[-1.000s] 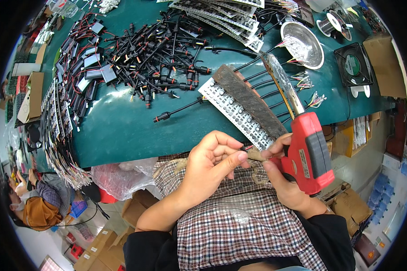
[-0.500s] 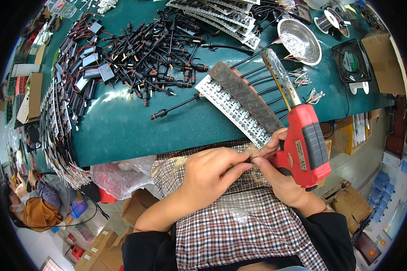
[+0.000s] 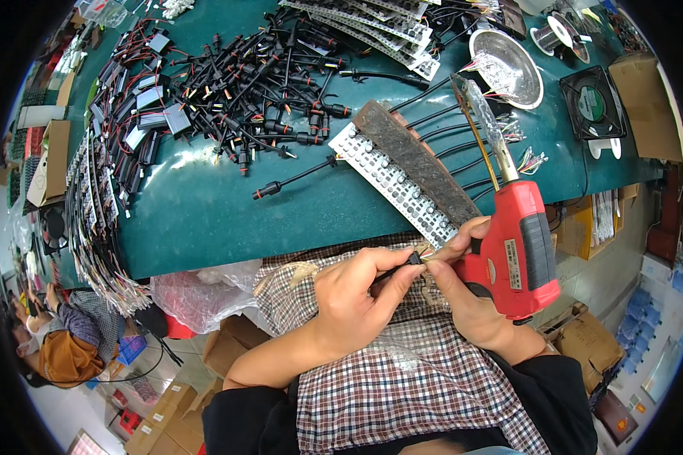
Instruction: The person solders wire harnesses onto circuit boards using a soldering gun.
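Observation:
Pinched in my left hand is a black cable, with thin light wires sticking out of its end. My right hand is wrapped round a red and black soldering gun, while its thumb and fingertip meet at those thin wires. The gun's tip points up and away over the table. Just beyond my hands lies a white strip of circuit boards, partly covered by a worn dark bar. Several black cables stick out from under the bar's far side.
Black connector cables are heaped on the green table. Small modules with wires lie at the left. A metal dish, a solder spool and a black fan stand at the right. Another person sits far left.
My left fingers have drawn back slightly, so the black cable's end and its thin wires now show between my hands. The soldering gun has shifted a little to the right.

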`<state>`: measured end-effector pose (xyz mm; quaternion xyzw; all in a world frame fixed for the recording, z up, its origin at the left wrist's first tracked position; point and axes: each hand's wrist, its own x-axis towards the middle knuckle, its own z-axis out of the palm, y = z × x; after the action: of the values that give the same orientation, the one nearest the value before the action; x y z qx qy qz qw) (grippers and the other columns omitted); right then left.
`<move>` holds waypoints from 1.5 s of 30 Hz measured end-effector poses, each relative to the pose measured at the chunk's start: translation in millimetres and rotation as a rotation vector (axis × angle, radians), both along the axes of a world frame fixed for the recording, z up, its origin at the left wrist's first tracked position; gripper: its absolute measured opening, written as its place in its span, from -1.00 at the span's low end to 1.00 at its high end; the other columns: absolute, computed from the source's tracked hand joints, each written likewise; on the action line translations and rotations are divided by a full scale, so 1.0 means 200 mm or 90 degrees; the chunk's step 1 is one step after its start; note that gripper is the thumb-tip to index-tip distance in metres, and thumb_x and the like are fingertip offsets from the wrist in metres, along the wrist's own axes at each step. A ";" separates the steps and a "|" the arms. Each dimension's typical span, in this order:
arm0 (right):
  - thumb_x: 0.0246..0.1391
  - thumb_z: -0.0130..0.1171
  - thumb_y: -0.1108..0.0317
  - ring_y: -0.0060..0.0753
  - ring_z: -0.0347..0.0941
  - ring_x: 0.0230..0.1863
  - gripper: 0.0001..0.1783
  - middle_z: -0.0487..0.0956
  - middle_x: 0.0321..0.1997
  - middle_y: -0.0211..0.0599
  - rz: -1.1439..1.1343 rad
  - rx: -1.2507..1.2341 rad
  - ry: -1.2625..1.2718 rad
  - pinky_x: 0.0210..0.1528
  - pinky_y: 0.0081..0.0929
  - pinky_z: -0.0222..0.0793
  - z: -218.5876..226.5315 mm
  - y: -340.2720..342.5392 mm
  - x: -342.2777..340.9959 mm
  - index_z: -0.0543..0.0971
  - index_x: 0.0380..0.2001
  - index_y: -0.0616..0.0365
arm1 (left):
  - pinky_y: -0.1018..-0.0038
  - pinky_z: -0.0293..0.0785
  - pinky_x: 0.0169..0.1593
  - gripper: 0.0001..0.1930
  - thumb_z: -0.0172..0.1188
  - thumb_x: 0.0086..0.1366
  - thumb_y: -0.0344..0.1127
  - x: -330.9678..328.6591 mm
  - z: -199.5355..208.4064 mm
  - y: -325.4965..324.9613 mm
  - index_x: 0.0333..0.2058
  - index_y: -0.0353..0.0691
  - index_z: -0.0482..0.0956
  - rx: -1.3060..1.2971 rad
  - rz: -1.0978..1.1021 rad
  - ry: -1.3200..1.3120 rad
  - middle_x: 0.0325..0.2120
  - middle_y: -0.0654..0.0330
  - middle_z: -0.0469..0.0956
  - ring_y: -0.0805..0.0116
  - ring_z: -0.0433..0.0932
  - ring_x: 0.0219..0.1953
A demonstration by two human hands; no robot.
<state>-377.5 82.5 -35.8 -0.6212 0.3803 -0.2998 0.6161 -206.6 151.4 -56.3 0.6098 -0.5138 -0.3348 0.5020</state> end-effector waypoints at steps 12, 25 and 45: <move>0.20 0.21 0.67 -0.54 0.60 -0.10 -0.49 0.52 -0.14 -0.31 -0.084 -0.005 -0.001 -0.10 -0.57 0.52 -0.01 -0.01 0.05 0.23 0.10 0.15 | 0.58 0.46 -0.54 -0.76 0.48 0.16 -0.48 0.02 -0.01 -0.03 -0.20 -0.35 0.68 -0.020 0.021 -0.045 -0.43 0.12 0.71 0.49 0.62 -0.56; 0.18 0.20 0.70 -0.57 0.57 -0.15 -0.49 0.48 -0.15 -0.31 0.024 -0.024 0.072 -0.13 -0.58 0.51 0.05 -0.06 0.02 0.24 0.11 0.20 | 0.46 0.51 -0.46 -0.71 0.49 0.08 -0.45 0.07 0.00 -0.08 -0.21 -0.34 0.67 -0.181 -0.041 -0.210 -0.43 0.16 0.68 0.27 0.64 -0.50; 0.01 0.41 0.48 -0.24 0.54 -0.36 -0.73 0.58 -0.35 -0.29 0.115 0.052 0.284 -0.31 -0.33 0.45 0.03 -0.03 -0.21 0.63 -0.18 0.20 | 0.55 0.39 -0.54 -0.85 0.51 0.09 -0.46 0.27 -0.08 -0.25 -0.37 -0.29 0.71 -0.032 0.201 -0.390 -0.48 0.20 0.68 0.46 0.49 -0.64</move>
<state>-420.4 77.2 -30.2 -0.6781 0.4614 -0.0830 0.5661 -153.1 100.5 -71.7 0.7414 -0.5480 -0.0418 0.3850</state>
